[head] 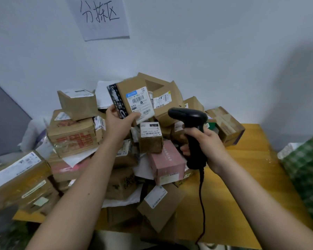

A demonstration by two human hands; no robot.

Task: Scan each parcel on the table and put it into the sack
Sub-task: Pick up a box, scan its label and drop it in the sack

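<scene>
1. Held parcel: small brown carton, black printed band on its left edge, white shipping label facing the camera. Lifted clear above the far middle of the pile, tilted.
2. Left hand: closed on the carton's lower left corner, thumb on the label face, fingers wrapped behind. Hold looks easy; judged light.
3. Right hand: wrapped around the grip of a black corded scanner, head aimed left toward the label, just beside the carton, not touching.
4. Handling: cardboard stiff, corners firm, tape likely slick. Best taken across two opposite edges, label left uncovered for the scan.
5. Pile: many cartons and a few soft white mailers heaped on the left and middle of the yellow counter. Pink box near the middle. Loosely stacked; likely to slide if a lower piece is pulled.
6. Sack: green checked woven material at the right edge, probably the target; mouth not visible.
7. Stage: scan pending or under way, judged from the aim.
</scene>
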